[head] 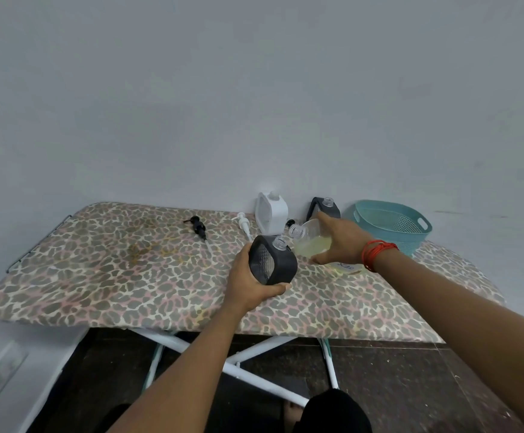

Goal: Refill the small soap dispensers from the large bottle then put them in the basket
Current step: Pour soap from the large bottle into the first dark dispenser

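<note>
L hand fingers wrap black dispenser, tilted over board centre. R hand grips large bottle mid-body, neck tipped beside dispenser mouth. Bottle prob. light, thin-walled, soap-slick: hold mid-body. Basket rear right.

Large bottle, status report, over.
Left hand grips black dispenser, uncapped, tilted. Right hand holds large bottle, tipped, mouth close to that dispenser's neck. White dispenser and second black dispenser uncapped by wall. Nothing in between.
</note>
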Available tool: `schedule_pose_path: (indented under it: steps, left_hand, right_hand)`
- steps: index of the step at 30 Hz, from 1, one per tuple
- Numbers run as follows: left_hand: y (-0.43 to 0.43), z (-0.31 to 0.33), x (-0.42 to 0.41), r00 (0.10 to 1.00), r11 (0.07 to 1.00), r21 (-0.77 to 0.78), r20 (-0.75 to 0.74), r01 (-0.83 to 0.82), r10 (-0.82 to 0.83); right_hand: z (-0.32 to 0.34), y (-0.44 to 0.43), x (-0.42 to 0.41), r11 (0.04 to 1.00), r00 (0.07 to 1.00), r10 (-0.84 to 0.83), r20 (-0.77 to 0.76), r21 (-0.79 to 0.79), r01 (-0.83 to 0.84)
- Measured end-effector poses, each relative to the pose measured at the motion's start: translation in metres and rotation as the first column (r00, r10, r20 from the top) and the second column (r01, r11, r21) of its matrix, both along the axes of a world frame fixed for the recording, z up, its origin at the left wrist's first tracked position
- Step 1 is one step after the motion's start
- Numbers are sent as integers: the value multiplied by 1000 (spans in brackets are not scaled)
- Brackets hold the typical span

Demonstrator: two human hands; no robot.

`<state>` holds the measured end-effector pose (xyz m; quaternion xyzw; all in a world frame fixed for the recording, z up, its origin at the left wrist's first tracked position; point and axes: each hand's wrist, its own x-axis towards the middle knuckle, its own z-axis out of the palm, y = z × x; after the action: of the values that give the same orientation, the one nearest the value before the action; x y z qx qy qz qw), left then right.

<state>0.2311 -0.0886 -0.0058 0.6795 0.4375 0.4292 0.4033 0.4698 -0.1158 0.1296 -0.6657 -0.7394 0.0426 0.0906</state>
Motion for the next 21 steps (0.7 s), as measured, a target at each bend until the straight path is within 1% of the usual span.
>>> schedule_pose_path:
  steps: [4,12,21]
  left_hand:
    - [-1,1,1,1000,1000,19,10,-1,1]
    - [1,-2,1,1000,1000,23,14,-1,0]
    - [2,-3,1,1000,1000,19,3,2,-2]
  right_hand:
    - [3,3,-5,1000,999,17,33,-14,-16]
    - [2,6,-9,999,986,33,166,-34,-28]
    - [4,7,-11,999,974,39,222,-16,-37]
